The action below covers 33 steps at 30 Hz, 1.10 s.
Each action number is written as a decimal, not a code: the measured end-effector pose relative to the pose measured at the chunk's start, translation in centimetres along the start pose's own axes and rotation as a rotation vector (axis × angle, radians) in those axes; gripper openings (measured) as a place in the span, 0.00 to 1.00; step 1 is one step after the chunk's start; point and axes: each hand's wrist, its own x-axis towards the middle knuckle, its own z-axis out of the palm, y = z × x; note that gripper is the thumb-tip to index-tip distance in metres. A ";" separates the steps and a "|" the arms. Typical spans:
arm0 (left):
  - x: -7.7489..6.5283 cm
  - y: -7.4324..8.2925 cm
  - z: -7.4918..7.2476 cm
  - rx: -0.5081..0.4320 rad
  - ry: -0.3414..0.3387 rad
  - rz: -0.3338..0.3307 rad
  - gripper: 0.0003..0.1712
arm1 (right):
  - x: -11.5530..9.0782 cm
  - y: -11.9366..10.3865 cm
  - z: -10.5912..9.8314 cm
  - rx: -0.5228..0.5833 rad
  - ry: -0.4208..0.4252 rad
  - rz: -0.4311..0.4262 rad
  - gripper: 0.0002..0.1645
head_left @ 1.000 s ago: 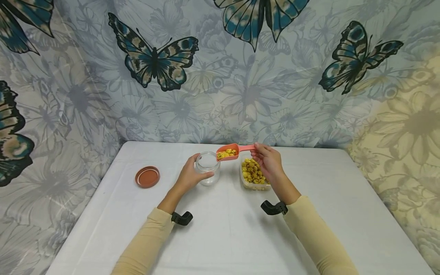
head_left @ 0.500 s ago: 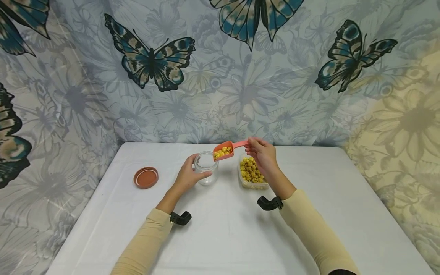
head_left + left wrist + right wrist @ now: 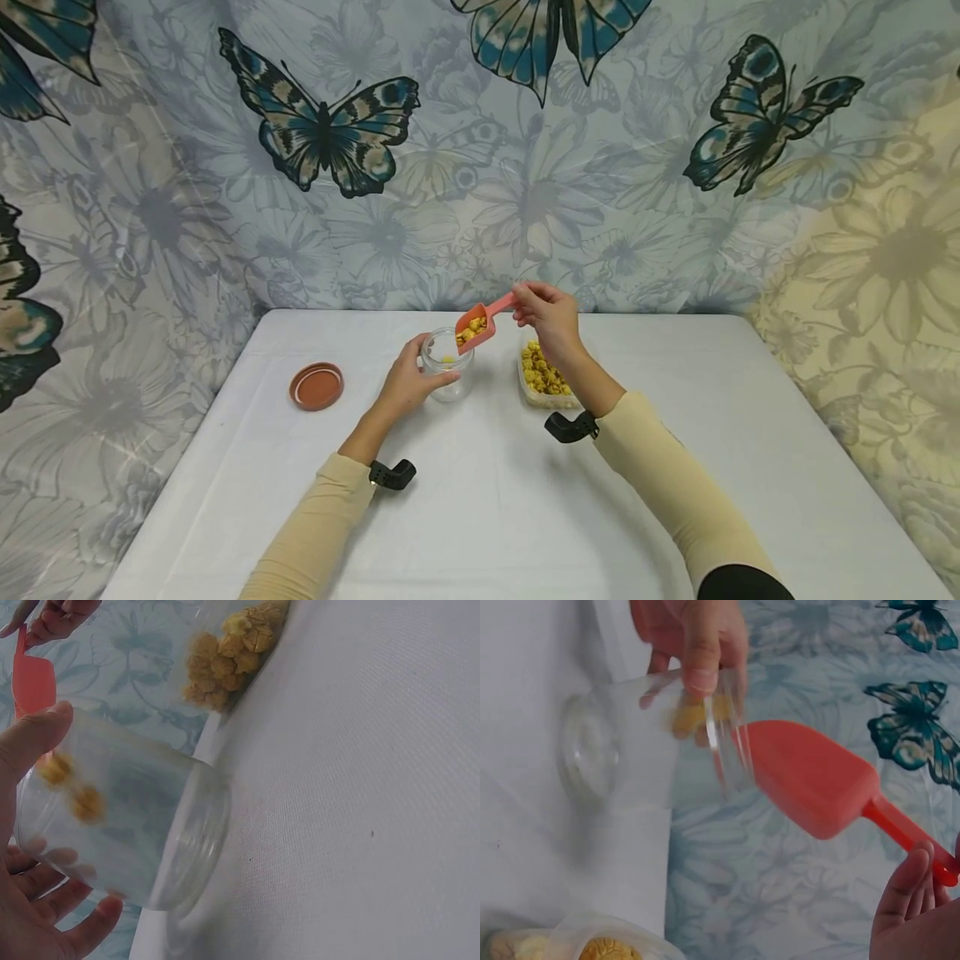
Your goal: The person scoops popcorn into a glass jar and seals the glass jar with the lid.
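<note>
My left hand (image 3: 409, 382) grips a clear glass jar (image 3: 127, 817) round its upper side, thumb on the near side and fingers behind. In the left wrist view, two pieces of caramel popcorn (image 3: 87, 803) show inside the jar near its mouth. My right hand (image 3: 549, 318) pinches the handle end of a coral-red scoop (image 3: 810, 780). Tilted downward, the scoop has its lip at the jar's mouth and popcorn (image 3: 471, 330) in its bowl. Right of the jar stands a clear plastic tub (image 3: 553, 401) of popcorn, partly hidden behind my right hand and wrist.
A brown-red round lid (image 3: 317, 387) lies on the white-covered table (image 3: 480, 517), left of the jar. Behind the table's back edge hangs a butterfly-patterned cloth (image 3: 390, 242). Black wrist cameras (image 3: 393, 475) sit on both wrists.
My right hand has moved left and up, tipping the scoop more steeply over the jar's mouth. Popcorn now shows inside the jar. My left hand keeps its hold on the jar.
</note>
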 end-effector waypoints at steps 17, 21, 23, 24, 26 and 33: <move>-0.1 -0.3 -0.3 -0.012 0.006 0.039 0.52 | 0.3 -0.2 1.3 -0.082 -0.026 -0.092 0.09; 0.0 -0.4 -0.3 -0.015 0.006 0.046 0.52 | 0.3 0.0 0.9 -0.084 -0.020 -0.088 0.08; 0.0 -0.4 -0.3 -0.017 0.003 0.041 0.52 | 0.3 0.2 0.7 -0.080 -0.007 -0.078 0.08; 0.0 -0.3 -0.3 -0.018 0.003 0.040 0.52 | 0.3 0.2 0.6 -0.076 -0.005 -0.072 0.08; 0.0 -0.3 -0.2 -0.023 0.003 0.037 0.52 | 0.3 0.3 0.3 -0.061 0.003 -0.053 0.10; 0.1 -0.2 0.0 -0.028 0.003 0.032 0.53 | 0.3 0.3 -0.5 -0.017 0.015 0.000 0.15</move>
